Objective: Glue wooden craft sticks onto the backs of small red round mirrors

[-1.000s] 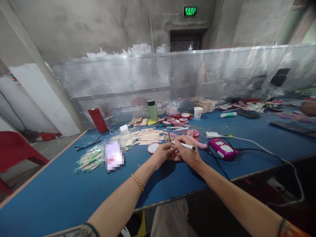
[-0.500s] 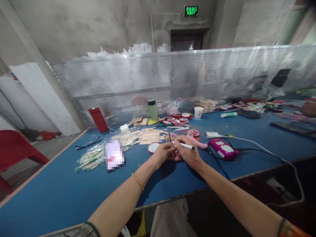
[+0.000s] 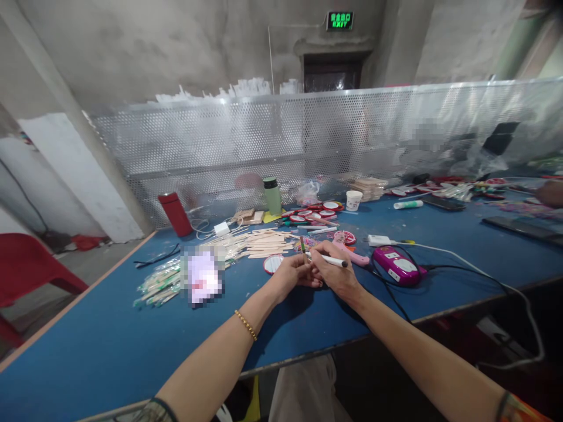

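My left hand point(image 3: 294, 275) is closed around a thin wooden stick point(image 3: 302, 244) whose upright end is coloured green and brown. In my right hand point(image 3: 338, 278) is a slim white marker pen point(image 3: 331, 259) with a dark rear end; its tip meets the stick near my left fingers, though the exact contact is hidden. Just left of my hands lies a round white disc with a red rim point(image 3: 272, 263). Behind them are a pile of flat wooden sticks point(image 3: 267, 241) and a pink curved handle point(image 3: 357, 257).
Bagged sticks point(image 3: 159, 281) and a blurred-out bright item point(image 3: 204, 278) lie left. Red point(image 3: 175, 214) and green point(image 3: 272, 196) bottles and a paper cup point(image 3: 353, 200) stand behind. A purple device point(image 3: 396, 265) with cables sits right. Another person's hand point(image 3: 550, 193) shows far right.
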A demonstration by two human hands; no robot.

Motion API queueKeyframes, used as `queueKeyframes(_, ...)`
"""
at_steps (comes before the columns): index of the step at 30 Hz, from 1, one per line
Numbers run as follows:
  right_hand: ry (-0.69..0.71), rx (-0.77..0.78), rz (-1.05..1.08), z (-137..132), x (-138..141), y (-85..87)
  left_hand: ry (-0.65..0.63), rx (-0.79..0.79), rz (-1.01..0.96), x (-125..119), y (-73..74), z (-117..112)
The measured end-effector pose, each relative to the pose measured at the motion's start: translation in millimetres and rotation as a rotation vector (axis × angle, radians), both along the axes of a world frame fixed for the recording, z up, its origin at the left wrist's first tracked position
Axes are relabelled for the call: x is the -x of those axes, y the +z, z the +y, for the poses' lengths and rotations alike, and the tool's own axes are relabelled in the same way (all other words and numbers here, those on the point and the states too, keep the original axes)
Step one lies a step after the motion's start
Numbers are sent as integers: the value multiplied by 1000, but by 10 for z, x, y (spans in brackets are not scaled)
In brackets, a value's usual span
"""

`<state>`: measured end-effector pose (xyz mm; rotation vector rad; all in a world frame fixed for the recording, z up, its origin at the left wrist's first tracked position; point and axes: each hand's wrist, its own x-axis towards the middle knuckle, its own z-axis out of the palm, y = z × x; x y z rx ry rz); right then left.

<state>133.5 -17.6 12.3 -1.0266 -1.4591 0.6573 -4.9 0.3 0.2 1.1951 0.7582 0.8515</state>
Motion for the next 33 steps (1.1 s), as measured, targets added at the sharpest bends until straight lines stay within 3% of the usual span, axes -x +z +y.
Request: queueKeyframes(33, -43, -19, 0, 1, -1, 7, 3, -10, -4, -5, 21, -16)
